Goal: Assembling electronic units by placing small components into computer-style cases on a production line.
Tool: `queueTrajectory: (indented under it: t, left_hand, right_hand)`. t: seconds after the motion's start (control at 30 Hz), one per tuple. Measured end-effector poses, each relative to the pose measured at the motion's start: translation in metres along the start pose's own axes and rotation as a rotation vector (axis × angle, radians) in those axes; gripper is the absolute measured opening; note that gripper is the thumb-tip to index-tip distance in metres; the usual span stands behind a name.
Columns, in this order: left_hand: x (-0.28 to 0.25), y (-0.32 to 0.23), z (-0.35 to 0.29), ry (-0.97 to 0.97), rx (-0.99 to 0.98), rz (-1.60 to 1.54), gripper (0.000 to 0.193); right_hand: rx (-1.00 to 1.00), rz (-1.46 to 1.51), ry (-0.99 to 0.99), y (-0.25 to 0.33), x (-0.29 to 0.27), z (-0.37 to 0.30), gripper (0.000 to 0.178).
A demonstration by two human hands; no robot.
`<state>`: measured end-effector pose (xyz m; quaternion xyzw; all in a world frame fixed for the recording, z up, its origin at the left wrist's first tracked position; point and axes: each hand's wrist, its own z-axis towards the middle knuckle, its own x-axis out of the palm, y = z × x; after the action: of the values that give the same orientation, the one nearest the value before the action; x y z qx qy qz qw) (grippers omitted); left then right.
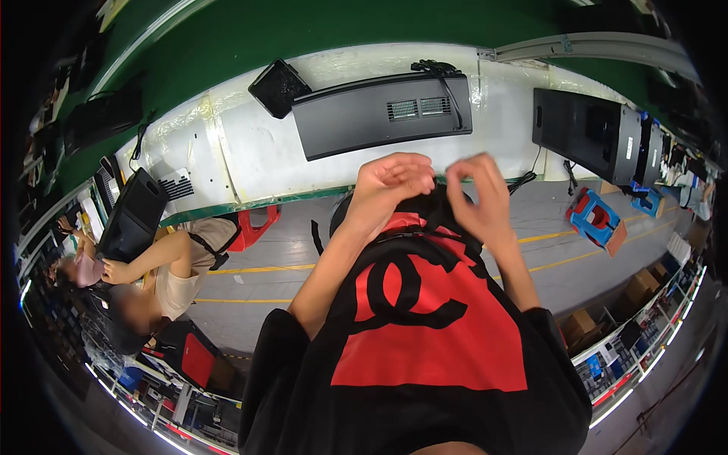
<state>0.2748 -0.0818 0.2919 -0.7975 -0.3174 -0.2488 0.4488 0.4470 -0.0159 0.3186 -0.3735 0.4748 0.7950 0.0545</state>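
My left hand (385, 191) is raised in front of my chest, near the bench's front edge, its fingers curled toward the thumb. Facing it across a small gap, my right hand (487, 201) has its thumb and fingers bent into a pinch, with the fingertips blurred. Whatever either hand may hold is too small or hidden to make out. Beyond both hands lies a long black casing (341, 121) with two vent grilles, touched by neither. A coiled black cable (436, 68) rests at its far right corner. Off its left end sits a small black square piece (278, 87).
The white bench (258, 159) runs crosswise before me, with a green surface (334, 26) behind it. More black casings (580, 133) stand at the right. A co-worker (174, 265) sits at the left by a red stool (256, 227). A blue and red stool (595, 220) stands on the right.
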Motion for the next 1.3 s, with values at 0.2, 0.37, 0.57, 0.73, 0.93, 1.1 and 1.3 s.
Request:
queueTrajectory:
  t: [0.2,0.37,0.57,0.73,0.93,1.1,1.3]
  left_hand:
    - [-0.035,0.010,0.006,-0.140,0.049,-0.014,0.022]
    - [-0.049,0.006,0.001,-0.215,0.078,-0.049,0.021]
    - [-0.052,0.009,-0.001,-0.249,0.096,-0.053,0.021]
    - [-0.050,0.008,0.000,-0.227,0.072,-0.043,0.021]
    - [-0.047,0.006,-0.002,-0.206,0.079,-0.074,0.020]
    - [-0.039,-0.001,-0.005,-0.161,0.105,-0.118,0.022]
    - [-0.018,-0.015,-0.023,-0.038,0.173,-0.241,0.028]
  right_hand:
    - [-0.191,-0.484,0.201,-0.118,0.025,-0.002,0.012]
    - [-0.319,-0.664,0.260,-0.135,0.034,-0.004,0.011]
    - [-0.291,-0.783,0.225,-0.127,0.043,-0.004,0.009]
    - [-0.244,-0.801,0.252,-0.125,0.046,-0.006,0.008]
    - [-0.206,-0.748,0.159,-0.123,0.059,-0.032,0.011]
    - [-0.126,-0.708,0.179,-0.127,0.059,-0.032,0.015]
    - [-0.010,-0.506,0.072,-0.118,0.060,-0.035,0.010]
